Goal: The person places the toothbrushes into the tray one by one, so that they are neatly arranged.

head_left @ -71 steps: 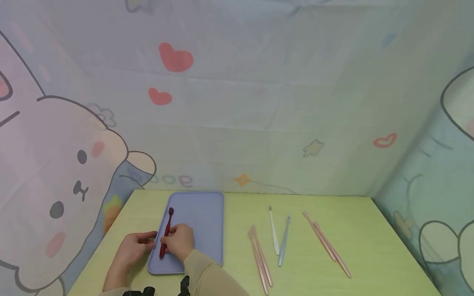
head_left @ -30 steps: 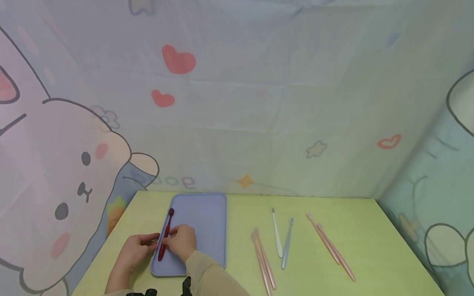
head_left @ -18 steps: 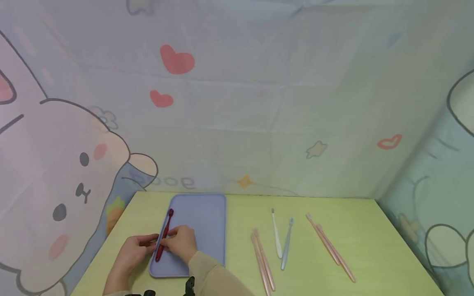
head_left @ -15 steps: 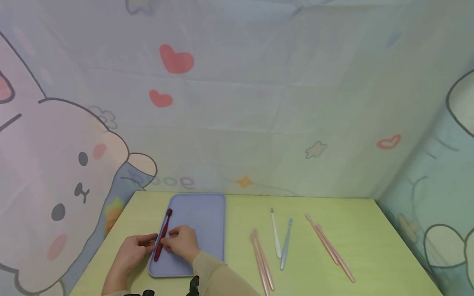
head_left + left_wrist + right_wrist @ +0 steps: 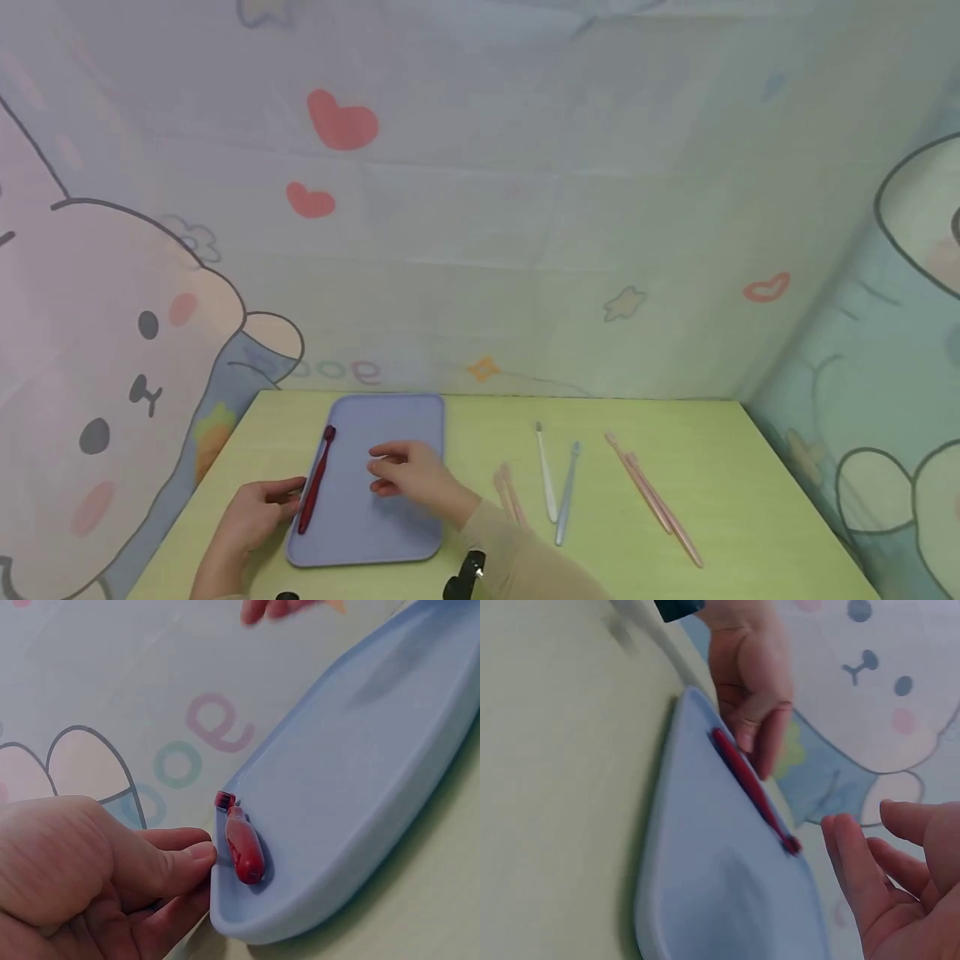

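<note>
A dark red toothbrush (image 5: 317, 483) lies inside the left rim of the light blue tray (image 5: 405, 533), head toward the back. In the left wrist view the toothbrush (image 5: 246, 853) shows handle end first, right along the raised wall. My left hand (image 5: 251, 515) rests beside the tray, thumb and fingertips right at its left rim from outside. Over the middle of the tray hovers my right hand (image 5: 420, 479), fingers loosely bent and parted, holding nothing. The right wrist view shows the same hand (image 5: 900, 892) apart from the toothbrush (image 5: 746, 780).
Right of the tray, two pink toothbrushes (image 5: 506, 483) are partly covered by my right sleeve (image 5: 525, 558). Farther right lie a white toothbrush (image 5: 547, 475), a blue toothbrush (image 5: 568, 496) and another pink pair (image 5: 652, 492). A printed cloth (image 5: 480, 208) hangs behind the yellow table (image 5: 765, 517).
The red toothbrush has shifted left against the tray's rim. My right hand has let go of it and moved right, over the tray's middle. My left hand stays at the rim.
</note>
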### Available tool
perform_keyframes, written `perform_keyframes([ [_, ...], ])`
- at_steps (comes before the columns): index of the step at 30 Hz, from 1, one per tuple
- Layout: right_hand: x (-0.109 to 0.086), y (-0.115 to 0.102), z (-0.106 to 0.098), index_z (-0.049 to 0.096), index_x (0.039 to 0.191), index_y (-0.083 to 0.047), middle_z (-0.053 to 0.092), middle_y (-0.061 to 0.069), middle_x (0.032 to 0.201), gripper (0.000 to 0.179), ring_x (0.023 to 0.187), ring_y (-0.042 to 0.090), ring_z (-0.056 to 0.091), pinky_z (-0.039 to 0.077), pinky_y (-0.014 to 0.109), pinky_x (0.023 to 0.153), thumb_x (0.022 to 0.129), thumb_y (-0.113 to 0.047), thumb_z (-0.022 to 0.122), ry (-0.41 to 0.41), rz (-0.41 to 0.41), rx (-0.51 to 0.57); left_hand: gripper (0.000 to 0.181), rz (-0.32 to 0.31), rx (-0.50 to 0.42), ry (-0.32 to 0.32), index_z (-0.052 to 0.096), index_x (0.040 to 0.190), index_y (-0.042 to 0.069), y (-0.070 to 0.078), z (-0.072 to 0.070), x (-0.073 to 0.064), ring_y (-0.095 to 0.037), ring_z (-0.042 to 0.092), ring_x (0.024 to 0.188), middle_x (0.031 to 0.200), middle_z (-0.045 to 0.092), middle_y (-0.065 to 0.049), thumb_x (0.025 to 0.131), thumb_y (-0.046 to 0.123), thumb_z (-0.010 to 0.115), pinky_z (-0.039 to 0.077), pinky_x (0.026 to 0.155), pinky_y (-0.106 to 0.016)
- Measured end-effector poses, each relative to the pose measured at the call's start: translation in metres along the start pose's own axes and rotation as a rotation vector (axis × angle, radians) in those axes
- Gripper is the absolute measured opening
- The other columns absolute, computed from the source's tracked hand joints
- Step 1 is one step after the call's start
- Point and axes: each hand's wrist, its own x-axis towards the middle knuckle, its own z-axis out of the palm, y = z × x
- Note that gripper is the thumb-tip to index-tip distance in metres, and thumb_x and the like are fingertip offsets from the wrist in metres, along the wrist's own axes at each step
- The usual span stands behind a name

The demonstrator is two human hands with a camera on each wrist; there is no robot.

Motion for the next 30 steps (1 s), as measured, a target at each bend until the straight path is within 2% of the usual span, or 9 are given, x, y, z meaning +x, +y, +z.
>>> perform_keyframes([
  [8, -0.032, -0.012, -0.095, 0.07, 0.136, 0.001, 0.071, 0.024, 0.117, 0.034, 0.094, 0.026, 0.077, 0.063, 0.035, 0.081, 0.106, -0.014, 0.069, -0.024, -0.067, -0.133, 0.042, -0.006, 0.007, 0.003, 0.071, 0.131, -0.009, -0.001, -0.003, 0.005, -0.012, 0.069, 0.099, 0.11, 0.079, -0.02, 0.091, 0.0, 0.08, 0.047, 0.081, -0.017],
  [14, -0.062, -0.011, -0.163, 0.064, 0.144, 0.002, 0.068, 0.026, 0.126, 0.041, 0.101, 0.031, 0.075, 0.062, 0.038, 0.086, 0.108, -0.017, 0.066, 0.012, -0.085, -0.248, 0.043, -0.021, -0.022, -0.007, 0.07, 0.131, -0.011, 0.0, -0.003, 0.006, -0.017, 0.069, 0.103, 0.112, 0.078, -0.022, 0.091, -0.001, 0.08, 0.047, 0.081, -0.017],
  [17, -0.076, -0.008, -0.191, 0.061, 0.146, 0.004, 0.067, 0.027, 0.129, 0.042, 0.105, 0.033, 0.074, 0.061, 0.039, 0.089, 0.109, -0.017, 0.064, 0.045, -0.069, -0.259, 0.042, -0.027, -0.014, -0.011, 0.07, 0.131, -0.01, 0.0, -0.002, 0.006, -0.015, 0.069, 0.103, 0.113, 0.078, -0.021, 0.091, -0.001, 0.079, 0.046, 0.081, -0.016],
  [23, -0.098, -0.001, -0.231, 0.055, 0.149, 0.009, 0.067, 0.028, 0.131, 0.047, 0.11, 0.036, 0.072, 0.061, 0.038, 0.091, 0.11, -0.016, 0.061, 0.125, -0.022, -0.239, 0.042, -0.03, 0.01, -0.02, 0.07, 0.133, -0.008, 0.0, -0.004, 0.007, -0.014, 0.068, 0.105, 0.115, 0.078, -0.02, 0.093, 0.001, 0.078, 0.044, 0.082, -0.015],
  [30, -0.114, 0.003, -0.256, 0.054, 0.15, 0.009, 0.067, 0.029, 0.131, 0.048, 0.113, 0.038, 0.071, 0.06, 0.04, 0.092, 0.11, -0.018, 0.061, 0.188, 0.006, -0.234, 0.044, -0.036, 0.018, -0.025, 0.068, 0.135, -0.009, -0.003, -0.009, 0.004, -0.013, 0.067, 0.102, 0.112, 0.079, -0.019, 0.093, 0.001, 0.078, 0.045, 0.081, -0.016],
])
